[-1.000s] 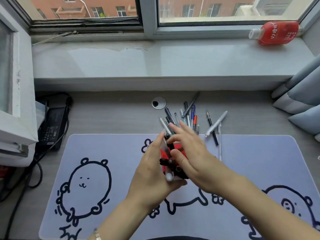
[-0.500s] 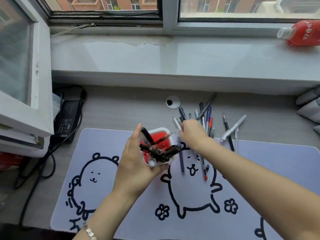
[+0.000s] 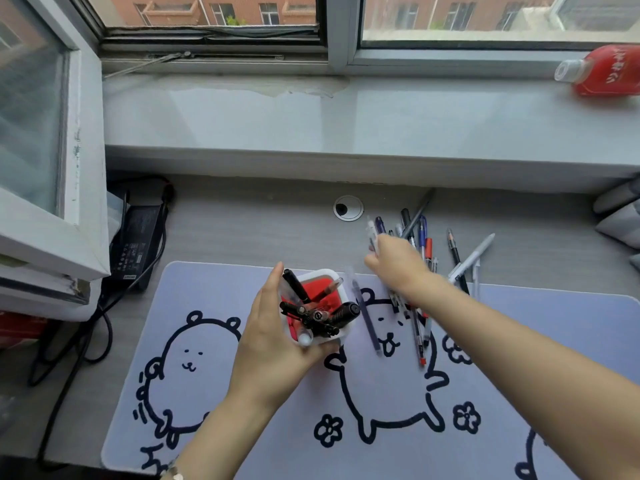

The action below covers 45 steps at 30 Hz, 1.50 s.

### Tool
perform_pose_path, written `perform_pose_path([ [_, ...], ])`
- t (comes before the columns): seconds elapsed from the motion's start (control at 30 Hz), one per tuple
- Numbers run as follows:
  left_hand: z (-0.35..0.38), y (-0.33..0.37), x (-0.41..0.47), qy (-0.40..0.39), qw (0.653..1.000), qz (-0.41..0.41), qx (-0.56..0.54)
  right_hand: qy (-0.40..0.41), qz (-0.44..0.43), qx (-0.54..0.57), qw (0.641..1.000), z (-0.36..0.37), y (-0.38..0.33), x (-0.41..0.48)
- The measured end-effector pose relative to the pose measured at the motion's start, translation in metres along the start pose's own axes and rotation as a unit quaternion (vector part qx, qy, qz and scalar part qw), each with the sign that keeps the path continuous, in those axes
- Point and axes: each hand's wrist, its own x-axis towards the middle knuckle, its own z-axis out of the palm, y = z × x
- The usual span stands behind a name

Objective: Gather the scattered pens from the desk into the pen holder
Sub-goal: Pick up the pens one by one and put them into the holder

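A white pen holder with a red inside stands on the lilac desk mat, with several dark pens leaning in it. My left hand is wrapped around its left and front side. To the right, my right hand lies on the pile of scattered pens at the mat's far edge. Its fingers are curled around a pale pen that sticks out beyond them. A blue pen lies loose on the mat between holder and arm. More pens run under my right wrist.
A white pen and a dark pencil lie right of the pile. A cable grommet sits in the desk behind. A black power adapter with cables is at left. A red bottle lies on the windowsill.
My right hand left the holder and reached back right onto the pen pile. My left hand kept hold of the holder, which is now uncovered.
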Motion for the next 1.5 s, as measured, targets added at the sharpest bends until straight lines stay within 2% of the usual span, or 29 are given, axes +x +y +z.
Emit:
perform_pose_path([
  [0.07, 0.000, 0.002, 0.000, -0.001, 1.000, 0.004, 0.004, 0.045, -0.042, 0.154, 0.986, -0.026, 0.000, -0.016],
  [0.1, 0.001, 0.004, 0.000, -0.001, 1.000, 0.005, 0.008, 0.088, -0.068, 0.232, 0.966, -0.041, -0.002, -0.028],
  [0.2, 0.006, 0.010, 0.000, -0.007, 1.000, 0.007, 0.024, 0.182, -0.157, 0.442, 0.864, -0.080, -0.015, -0.075],
  [0.27, 0.011, 0.014, 0.000, -0.018, 0.999, 0.017, 0.038, 0.173, -0.219, 0.493, 0.824, -0.083, -0.020, -0.101],
  [0.33, 0.017, 0.020, -0.002, -0.030, 0.998, 0.029, 0.051, 0.129, -0.235, 0.476, 0.838, -0.064, -0.020, -0.114],
  [0.4, 0.023, 0.026, -0.005, -0.042, 0.996, 0.041, 0.061, 0.103, -0.211, 0.389, 0.891, -0.040, -0.015, -0.118],
  [0.43, 0.026, 0.028, -0.007, -0.050, 0.995, 0.048, 0.067, 0.114, -0.202, 0.323, 0.917, -0.031, -0.012, -0.118],
  [0.5, 0.029, 0.029, -0.009, -0.060, 0.994, 0.058, 0.072, 0.146, -0.170, 0.248, 0.943, -0.019, -0.003, -0.120],
  [0.6, 0.031, 0.028, -0.011, -0.056, 0.995, 0.050, 0.063, 0.199, -0.136, 0.294, 0.925, -0.018, -0.001, -0.126],
  [0.7, 0.034, 0.030, -0.014, -0.065, 0.994, 0.051, 0.066, 0.283, -0.213, 0.249, 0.901, -0.011, 0.002, -0.127],
  [0.77, 0.036, 0.031, -0.015, -0.066, 0.993, 0.062, 0.071, 0.292, -0.247, 0.191, 0.904, -0.003, 0.009, -0.123],
  [0.87, 0.035, 0.031, -0.014, -0.052, 0.996, 0.049, 0.060, 0.273, -0.256, 0.101, 0.922, 0.003, 0.013, -0.124],
  [0.97, 0.031, 0.029, -0.014, -0.032, 0.998, 0.035, 0.038, 0.217, -0.297, 0.059, 0.928, 0.006, 0.008, -0.137],
  [1.03, 0.029, 0.028, -0.014, -0.033, 0.998, 0.034, 0.032, 0.158, -0.315, 0.070, 0.933, 0.004, 0.002, -0.139],
  [1.07, 0.028, 0.027, -0.013, -0.032, 0.999, 0.026, 0.027, 0.117, -0.315, 0.110, 0.935, 0.001, -0.001, -0.135],
  [1.13, 0.026, 0.024, -0.010, -0.023, 1.000, 0.002, 0.011, 0.063, -0.275, 0.236, 0.930, -0.010, -0.007, -0.119],
  [1.2, 0.021, 0.022, -0.007, -0.009, 1.000, -0.012, 0.001, 0.128, -0.179, 0.300, 0.928, -0.013, -0.003, -0.093],
  [1.23, 0.018, 0.020, -0.005, -0.001, 1.000, -0.015, -0.001, 0.163, -0.113, 0.276, 0.941, -0.011, 0.004, -0.077],
  [1.27, 0.014, 0.017, -0.004, 0.009, 1.000, -0.018, -0.006, 0.164, -0.046, 0.217, 0.961, -0.007, 0.010, -0.063],
  [1.33, 0.007, 0.012, -0.003, 0.028, 0.999, -0.026, -0.016, 0.070, 0.042, 0.068, 0.994, 0.005, 0.020, -0.043],
  [1.4, 0.001, 0.007, -0.004, 0.038, 0.999, -0.035, -0.019, -0.005, 0.068, -0.062, 0.996, 0.020, 0.021, -0.037],
  [1.5, -0.005, 0.004, -0.008, 0.047, 0.998, -0.044, -0.025, -0.002, 0.059, -0.113, 0.992, 0.036, 0.017, -0.041],
])
